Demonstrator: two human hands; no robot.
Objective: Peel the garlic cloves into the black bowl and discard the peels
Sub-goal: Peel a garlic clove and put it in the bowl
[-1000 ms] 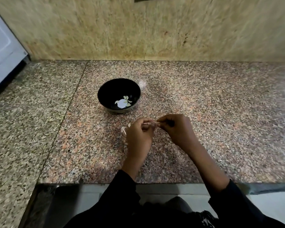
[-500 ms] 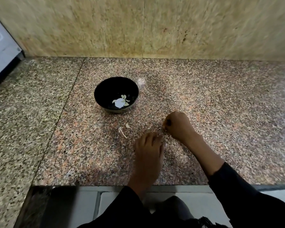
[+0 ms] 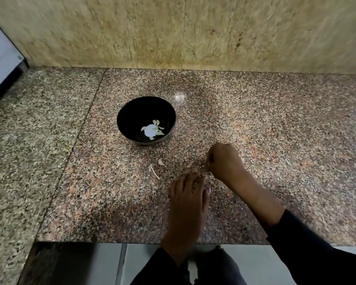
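Working near the front edge of the granite surface, the left hand lies low over the stone with its fingers stretched forward and relaxed, holding nothing I can make out. Just beyond it and to the right, the right hand is curled into a loose fist, fingertips tucked down against the stone; whether it pinches a clove or a scrap of skin is hidden by the knuckles.

Two pale peel scraps lie on the stone left of the hands, between them and the black bowl. The bowl sits further back, apart from both hands, with peeled garlic cloves resting at its bottom.

The step in hand looks like gathering loose skins. It would go best by sweeping the scraps together with flat fingers and pinching them as one pile, keeping them out of the bowl.

Room is generous: bare stone spreads wide to the right and behind the bowl as far as the wall. The front edge runs close under the left wrist, so light skins could slip off there. A white appliance stands at the far left, well apart.
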